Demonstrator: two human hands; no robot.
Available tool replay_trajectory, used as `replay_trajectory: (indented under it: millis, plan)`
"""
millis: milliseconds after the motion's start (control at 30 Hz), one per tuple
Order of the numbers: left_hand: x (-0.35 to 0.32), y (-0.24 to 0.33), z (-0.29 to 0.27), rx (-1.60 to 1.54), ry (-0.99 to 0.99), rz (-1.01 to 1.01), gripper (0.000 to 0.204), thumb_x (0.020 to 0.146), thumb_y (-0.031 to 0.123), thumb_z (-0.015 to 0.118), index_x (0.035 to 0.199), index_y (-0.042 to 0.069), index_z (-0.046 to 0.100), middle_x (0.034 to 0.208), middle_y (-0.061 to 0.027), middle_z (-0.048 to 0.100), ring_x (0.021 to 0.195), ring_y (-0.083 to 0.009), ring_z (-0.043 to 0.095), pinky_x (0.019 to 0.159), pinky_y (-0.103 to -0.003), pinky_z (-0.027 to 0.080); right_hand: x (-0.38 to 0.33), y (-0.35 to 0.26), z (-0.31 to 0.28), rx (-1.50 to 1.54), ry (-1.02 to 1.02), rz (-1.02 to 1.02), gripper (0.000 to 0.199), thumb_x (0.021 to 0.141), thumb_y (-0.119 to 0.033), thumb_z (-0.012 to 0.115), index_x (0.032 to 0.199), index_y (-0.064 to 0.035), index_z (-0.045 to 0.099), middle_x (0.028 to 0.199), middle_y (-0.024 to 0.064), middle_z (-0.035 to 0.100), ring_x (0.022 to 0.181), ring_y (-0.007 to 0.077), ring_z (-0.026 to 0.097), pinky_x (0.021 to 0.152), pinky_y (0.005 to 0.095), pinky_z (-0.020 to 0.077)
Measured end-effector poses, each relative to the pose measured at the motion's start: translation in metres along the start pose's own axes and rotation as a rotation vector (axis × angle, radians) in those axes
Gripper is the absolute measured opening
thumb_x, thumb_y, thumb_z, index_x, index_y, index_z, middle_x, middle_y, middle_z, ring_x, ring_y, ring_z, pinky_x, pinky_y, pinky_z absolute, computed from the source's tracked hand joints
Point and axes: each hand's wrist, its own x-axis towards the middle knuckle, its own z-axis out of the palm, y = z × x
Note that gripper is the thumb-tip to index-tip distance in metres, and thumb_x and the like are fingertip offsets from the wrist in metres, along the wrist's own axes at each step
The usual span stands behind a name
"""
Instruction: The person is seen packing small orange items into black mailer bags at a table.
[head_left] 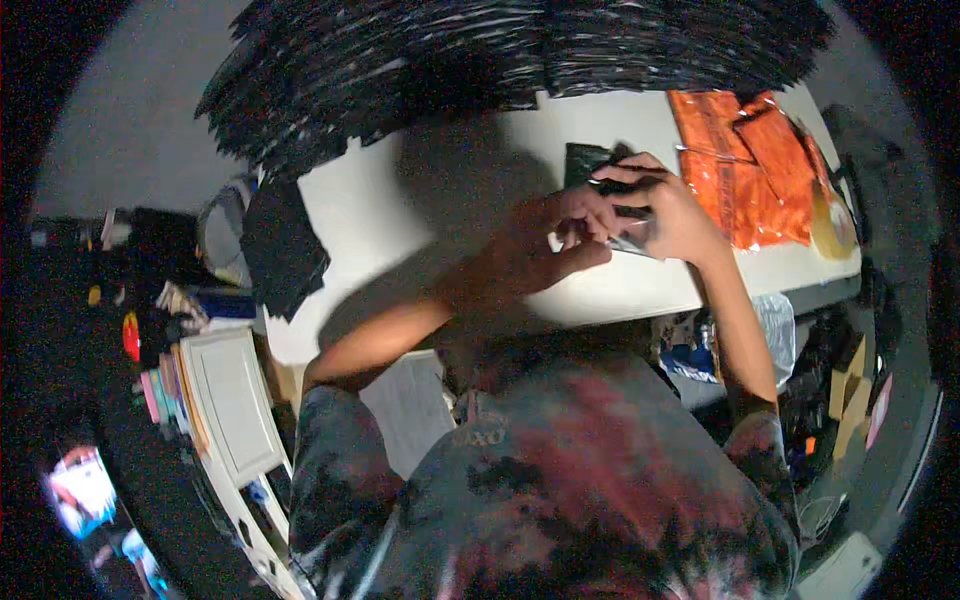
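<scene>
On the white table, both my hands work at a dark packet with a shiny plastic surface, probably a folded garment in a bag. My right hand reaches over its right side, fingers bent and gripping the plastic. From the left, my left hand, in shadow, pinches its near edge with curled fingers. Much of the packet is hidden under the hands. Just right of my right hand lie orange garments in clear plastic bags.
A wide stack of black plastic-wrapped packets lines the table's far side. Black cloth drapes over the left end of the white table. A tape roll sits at the right edge. White drawers stand lower left.
</scene>
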Motion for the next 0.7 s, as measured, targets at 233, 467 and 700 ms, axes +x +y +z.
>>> replay_trajectory:
  millis: [233, 467, 700]
  plan:
    - [0.014, -0.068, 0.009, -0.425, -0.186, -0.245, 0.009, 0.104, 0.011, 0.061, 0.111, 0.006, 0.058, 0.083, 0.0023, 0.056, 0.072, -0.0047, 0.053, 0.065, -0.022, 0.045, -0.007, -0.004, 0.006, 0.087, 0.089, 0.030, 0.038, 0.072, -0.009, 0.083, 0.109, -0.0071, 0.079, 0.131, 0.0114, 0.070, 0.128, 0.0363, 0.056, 0.111, 0.0472, 0.0454]
    - [0.018, -0.063, 0.008, -0.390, -0.144, -0.248, 0.009, 0.106, 0.013, 0.059, 0.112, 0.006, 0.058, 0.084, 0.0015, 0.056, 0.074, -0.0059, 0.055, 0.067, -0.024, 0.048, -0.031, -0.022, -0.005, 0.619, 0.404, 0.689, 0.026, 0.106, -0.013, 0.059, 0.126, -0.0023, 0.072, 0.127, 0.0123, 0.072, 0.107, 0.0128, 0.065, 0.092, 0.0293, 0.0492]
    - [0.017, -0.070, 0.010, -0.375, -0.151, -0.250, 0.012, 0.106, 0.015, 0.060, 0.112, 0.006, 0.059, 0.085, 0.0003, 0.059, 0.075, -0.0068, 0.059, 0.067, -0.025, 0.050, -0.038, -0.054, -0.009, 0.437, 0.435, 0.639, 0.017, 0.097, -0.012, 0.071, 0.102, 0.0040, 0.077, 0.100, 0.0086, 0.078, 0.094, 0.0134, 0.070, 0.087, 0.0308, 0.0546]
